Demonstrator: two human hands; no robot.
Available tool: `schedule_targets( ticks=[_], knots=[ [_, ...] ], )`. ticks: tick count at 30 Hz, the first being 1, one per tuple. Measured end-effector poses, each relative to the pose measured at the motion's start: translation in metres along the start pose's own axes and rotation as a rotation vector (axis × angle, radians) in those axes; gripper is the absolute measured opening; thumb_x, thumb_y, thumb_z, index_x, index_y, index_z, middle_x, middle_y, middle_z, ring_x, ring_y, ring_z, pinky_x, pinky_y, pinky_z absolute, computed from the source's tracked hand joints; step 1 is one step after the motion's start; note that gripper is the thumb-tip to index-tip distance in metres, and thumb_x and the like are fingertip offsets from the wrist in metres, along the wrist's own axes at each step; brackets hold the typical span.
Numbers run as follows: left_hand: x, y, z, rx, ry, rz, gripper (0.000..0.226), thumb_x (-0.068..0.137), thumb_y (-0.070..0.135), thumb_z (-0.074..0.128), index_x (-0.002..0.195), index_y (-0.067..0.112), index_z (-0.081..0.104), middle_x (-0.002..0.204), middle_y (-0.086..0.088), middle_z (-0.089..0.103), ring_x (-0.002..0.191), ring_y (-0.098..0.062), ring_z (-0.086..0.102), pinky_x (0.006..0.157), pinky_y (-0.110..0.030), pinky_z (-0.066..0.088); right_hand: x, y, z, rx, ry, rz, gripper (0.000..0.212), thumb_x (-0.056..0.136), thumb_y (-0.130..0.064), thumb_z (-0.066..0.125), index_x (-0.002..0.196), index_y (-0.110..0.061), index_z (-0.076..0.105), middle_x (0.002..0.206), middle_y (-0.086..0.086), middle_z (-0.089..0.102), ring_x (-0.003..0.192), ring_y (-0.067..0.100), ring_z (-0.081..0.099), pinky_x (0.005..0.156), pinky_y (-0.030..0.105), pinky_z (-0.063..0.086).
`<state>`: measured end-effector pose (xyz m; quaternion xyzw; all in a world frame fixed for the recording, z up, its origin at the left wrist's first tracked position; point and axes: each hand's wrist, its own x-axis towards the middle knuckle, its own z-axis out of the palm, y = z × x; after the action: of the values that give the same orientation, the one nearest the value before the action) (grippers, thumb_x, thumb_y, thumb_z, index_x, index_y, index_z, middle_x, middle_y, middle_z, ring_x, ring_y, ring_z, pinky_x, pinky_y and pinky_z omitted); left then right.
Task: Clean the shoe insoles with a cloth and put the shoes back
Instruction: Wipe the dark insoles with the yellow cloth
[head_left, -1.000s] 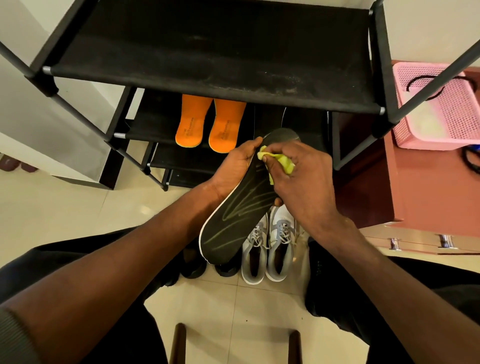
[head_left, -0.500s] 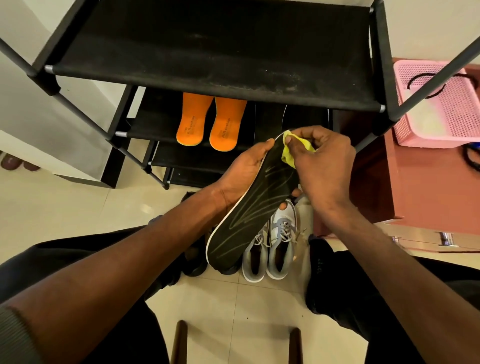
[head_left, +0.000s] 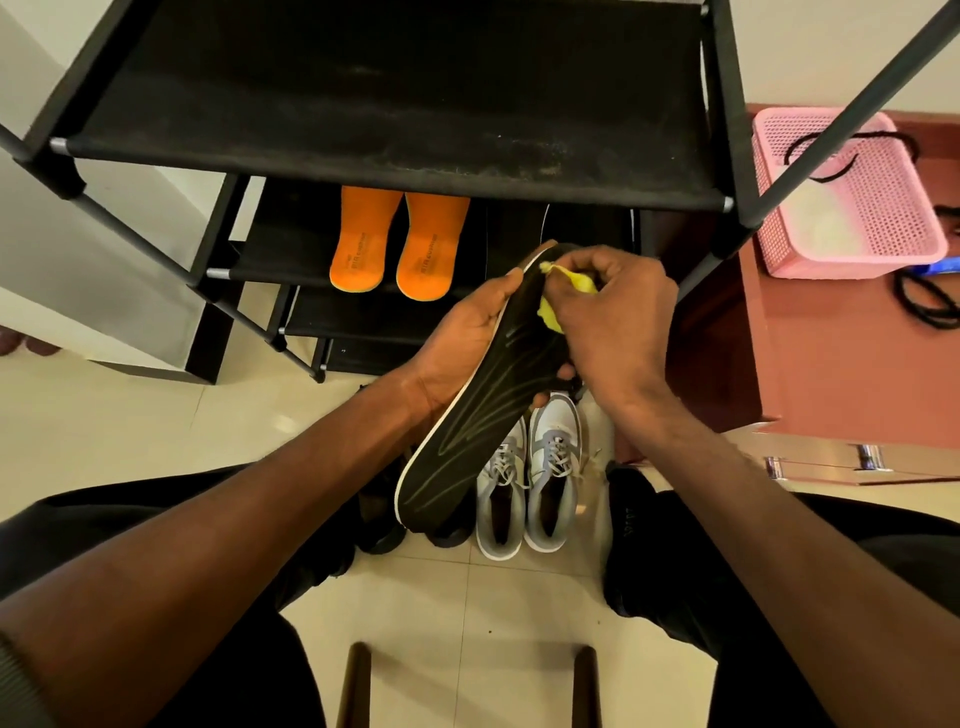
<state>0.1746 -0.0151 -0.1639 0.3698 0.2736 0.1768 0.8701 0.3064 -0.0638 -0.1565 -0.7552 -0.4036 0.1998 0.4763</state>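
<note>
My left hand (head_left: 462, 345) grips a long black insole (head_left: 467, 436) with a white rim and pale streaks, cradling it from beneath, toe end pointing up toward the rack. My right hand (head_left: 615, 322) pinches a small yellow cloth (head_left: 563, 291) against the insole's toe end. Below the insole, a pair of grey and white sneakers (head_left: 527, 488) stands on the floor, laces up. Dark shoes (head_left: 384, 525) sit to their left, mostly hidden by the insole and my arm. Two orange insoles (head_left: 400, 244) lie side by side on a lower shelf of the rack.
A black shoe rack (head_left: 395, 93) with fabric shelves rises right in front. On the right a reddish cabinet (head_left: 841, 374) carries a pink perforated basket (head_left: 852, 197) and black cords. Two dark wooden legs (head_left: 353, 686) show at the bottom over pale floor tiles.
My right hand slid the cloth from the insole's middle up to its toe end. The insole rose and tilted slightly with my left hand.
</note>
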Motion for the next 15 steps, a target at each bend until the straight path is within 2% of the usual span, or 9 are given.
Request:
schedule_targets(
  ticks=[2,3,5,7,10,13,15],
  knots=[
    [0.002,-0.002,-0.003,0.001,-0.053,-0.045,0.053,0.112,0.04,0.019,0.122,0.017,0.065,0.092,-0.013,0.071,0.081,-0.027,0.068,0.074,-0.044,0.046,0.006,0.003,-0.004,-0.009,0.017,0.031,0.006,0.093,-0.018,0.074,0.092,-0.022,0.078,0.081,-0.012,0.071,0.066,-0.005,0.068,0.046,0.013,0.05],
    [0.002,-0.003,-0.004,0.008,-0.056,-0.058,0.054,0.112,0.042,0.02,0.123,0.015,0.065,0.095,-0.015,0.07,0.083,-0.029,0.068,0.074,-0.044,0.046,0.007,0.003,-0.005,-0.015,0.003,0.031,0.006,0.093,-0.018,0.074,0.093,-0.022,0.079,0.083,-0.01,0.073,0.068,-0.005,0.068,0.047,0.013,0.05],
    [0.001,-0.002,-0.004,-0.008,-0.005,-0.049,0.055,0.111,0.038,0.021,0.112,0.012,0.07,0.09,-0.012,0.071,0.08,-0.025,0.069,0.071,-0.041,0.052,0.002,0.001,-0.003,-0.005,-0.08,0.005,0.007,0.094,-0.018,0.074,0.096,-0.02,0.08,0.087,-0.008,0.075,0.07,0.0,0.071,0.049,0.017,0.054],
    [-0.001,0.003,-0.002,-0.059,0.098,0.014,0.048,0.111,0.028,0.025,0.1,0.006,0.066,0.08,-0.008,0.07,0.074,-0.017,0.07,0.07,-0.033,0.058,-0.01,-0.001,0.001,0.024,-0.212,-0.03,0.008,0.094,-0.016,0.074,0.098,-0.02,0.081,0.087,-0.008,0.075,0.068,0.005,0.072,0.048,0.023,0.057],
    [-0.002,0.01,-0.004,-0.046,0.199,0.101,0.039,0.11,0.017,0.028,0.096,0.003,0.062,0.076,-0.005,0.073,0.07,-0.01,0.072,0.067,-0.02,0.058,-0.023,-0.004,0.006,0.047,-0.363,-0.087,0.008,0.092,-0.014,0.075,0.093,-0.018,0.081,0.078,-0.013,0.073,0.066,0.007,0.071,0.055,0.027,0.06],
    [-0.003,0.012,-0.001,-0.067,0.245,0.123,0.042,0.11,0.014,0.028,0.09,0.004,0.063,0.069,-0.001,0.074,0.065,-0.007,0.072,0.062,-0.017,0.056,-0.027,-0.007,0.01,-0.023,-0.314,-0.161,0.008,0.091,-0.014,0.074,0.091,-0.019,0.081,0.078,-0.014,0.074,0.071,0.002,0.069,0.063,0.017,0.055],
    [-0.002,0.011,0.002,-0.129,0.18,0.06,0.047,0.11,0.019,0.028,0.089,0.003,0.067,0.071,-0.005,0.072,0.066,-0.011,0.072,0.063,-0.021,0.058,-0.024,-0.006,0.014,-0.037,-0.225,-0.153,0.01,0.093,-0.015,0.072,0.093,-0.019,0.081,0.082,-0.011,0.074,0.072,0.005,0.07,0.063,0.021,0.058]
  ],
)
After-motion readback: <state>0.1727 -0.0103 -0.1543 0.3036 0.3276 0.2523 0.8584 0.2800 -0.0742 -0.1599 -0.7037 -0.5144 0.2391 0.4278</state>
